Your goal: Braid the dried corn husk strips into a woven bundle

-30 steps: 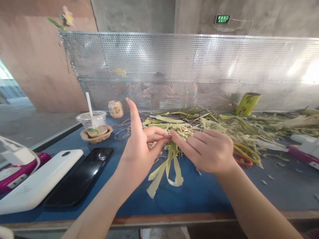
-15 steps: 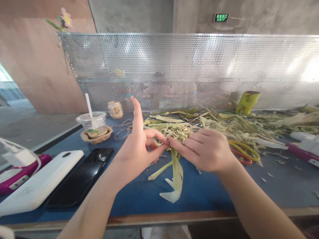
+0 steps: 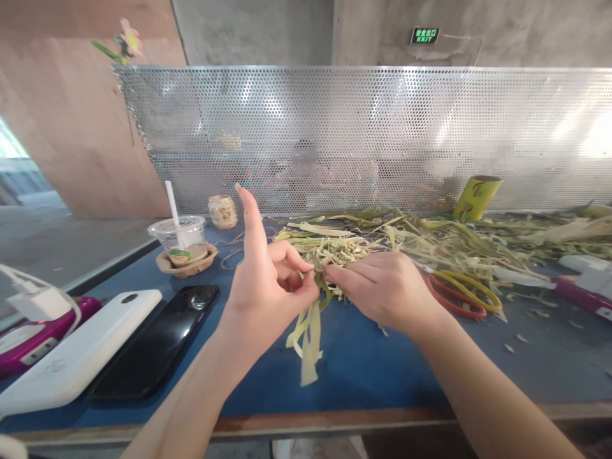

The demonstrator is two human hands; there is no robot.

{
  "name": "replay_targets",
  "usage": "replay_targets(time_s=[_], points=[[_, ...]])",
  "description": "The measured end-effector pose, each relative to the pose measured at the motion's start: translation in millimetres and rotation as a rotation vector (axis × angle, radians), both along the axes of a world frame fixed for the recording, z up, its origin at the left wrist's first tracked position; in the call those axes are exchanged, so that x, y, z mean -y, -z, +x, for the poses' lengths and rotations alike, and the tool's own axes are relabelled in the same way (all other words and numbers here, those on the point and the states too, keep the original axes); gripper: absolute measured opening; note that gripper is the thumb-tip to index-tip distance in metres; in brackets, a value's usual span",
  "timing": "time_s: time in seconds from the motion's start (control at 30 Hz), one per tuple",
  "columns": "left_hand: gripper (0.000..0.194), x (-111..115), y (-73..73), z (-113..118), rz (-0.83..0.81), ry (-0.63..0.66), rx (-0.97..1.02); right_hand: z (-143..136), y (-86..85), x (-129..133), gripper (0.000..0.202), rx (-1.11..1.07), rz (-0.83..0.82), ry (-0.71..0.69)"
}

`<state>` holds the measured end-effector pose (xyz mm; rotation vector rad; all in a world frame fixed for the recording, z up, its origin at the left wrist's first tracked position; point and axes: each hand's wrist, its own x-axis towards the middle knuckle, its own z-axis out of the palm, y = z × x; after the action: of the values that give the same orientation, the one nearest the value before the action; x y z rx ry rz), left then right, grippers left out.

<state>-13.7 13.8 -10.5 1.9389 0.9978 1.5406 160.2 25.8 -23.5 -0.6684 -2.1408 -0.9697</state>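
Nearest us on the blue tabletop (image 3: pixel 363 363): flat glossy black phone (image 3: pixel 155 338) and rounded white plastic slab, likely a power bank (image 3: pixel 83 344), both front-left of our landmark, the heap of chopped pale-green plant shreds (image 3: pixel 345 248). Then our hands. Left hand (image 3: pixel 261 290) has its fingertips pinched on flat pale-green leaf strips (image 3: pixel 312 344), one digit stuck up; strips hang just in front of the heap. Right hand (image 3: pixel 389 290) is curled, fingertips up at the same strips; thumb hidden, so we can't tell if it pinches. Change in the last half second: both hands slid left, strip tails swung along and bunched, and more of the scissors with orange and yellow loop handles (image 3: pixel 473 313), right of the heap, is uncovered. Our read: strips are mid-handling, left grip kept. Containers: clear plastic lidded cup (image 3: pixel 165 237) left of the heap, white straw (image 3: pixel 172 204) in it, something brownish low down, seated in a brown moulded-pulp tray (image 3: pixel 191 271). Back-left of the heap, squat beige wrapped cylinder (image 3: pixel 222 212); can't tell if hollow. Back-right, tilted yellow printed tube (image 3: pixel 475 199), contents not visible. Behind the heap, perforated silver metal panel (image 3: pixel 382 115).
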Motion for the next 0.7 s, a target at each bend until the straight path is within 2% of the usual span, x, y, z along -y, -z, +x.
replay_targets(time_s=[0.17, 0.3, 0.5, 0.7], points=[[0.113, 3.7, 0.2, 2.2, 0.006, -0.121, 0.002, -1.8, 2.6, -0.2, 0.02, -0.05, -0.115, -0.044], [0.111, 4.2, 1.2, 1.0, 0.036, -0.15, 0.018, -3.1, 1.1, 0.6, 0.021, -0.131, -0.159, -0.097], [0.102, -1.1, -1.1, -6.3, -0.034, 0.05, 0.047, -2.5, -0.7, -0.3, 0.019, -0.263, -0.257, -0.118], [0.098, -2.4, -0.5, -5.9, -0.007, 0.135, -0.069, -3.6, -1.9, 0.0, 0.017, -0.309, -0.274, -0.181]])
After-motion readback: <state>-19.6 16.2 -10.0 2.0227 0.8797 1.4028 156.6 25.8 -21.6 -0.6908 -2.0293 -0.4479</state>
